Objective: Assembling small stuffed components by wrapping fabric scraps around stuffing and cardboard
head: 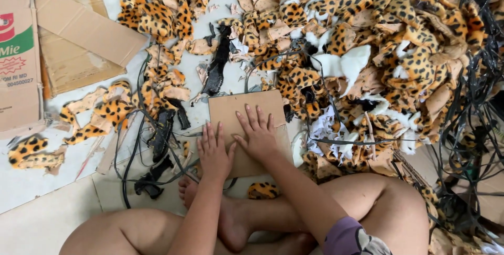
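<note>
I sit cross-legged on the floor. My left hand (214,150) and my right hand (257,133) both lie flat, fingers spread, side by side on a brown cardboard sheet (233,107) in front of my feet. Neither hand grips anything. A small leopard-print fabric piece (263,190) lies by my shin, just below the cardboard. Black strips (163,134) and thin black cords trail to the left of the sheet.
A big heap of leopard-print, tan and white fabric scraps (378,39) fills the right and top. Tangled black straps (472,123) hang at the far right. Flattened cardboard boxes (68,29) lie at the upper left. Loose leopard pieces (29,150) dot the pale tiled floor.
</note>
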